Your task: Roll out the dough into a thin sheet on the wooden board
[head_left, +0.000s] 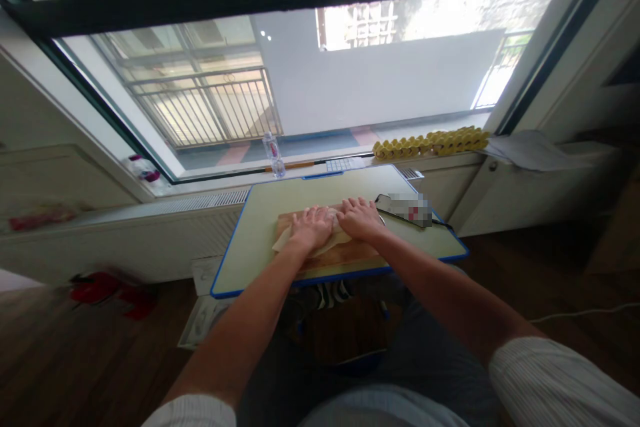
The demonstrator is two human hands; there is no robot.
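Observation:
My left hand (315, 227) lies with its fingers stretched out on a thin pale sheet (283, 242); whether that is paper, cloth or something else I cannot tell. Close beside it, my right hand (360, 218) also presses down, palm low and fingers extended over the sheet's right part. Under the sheet is a brown wooden board (345, 257), which shows along the near edge and at the upper left. The board rests on a small pale table (255, 233) with a blue rim. Just right of my right hand lies a phone (405, 209), its screen blurred.
On the windowsill stand a clear bottle (272, 155) and a wavy yellow object (430, 144). White papers (530, 149) lie farther right. A radiator cover (215, 220) is behind the table. Red fire extinguishers (95, 288) rest on the floor at left.

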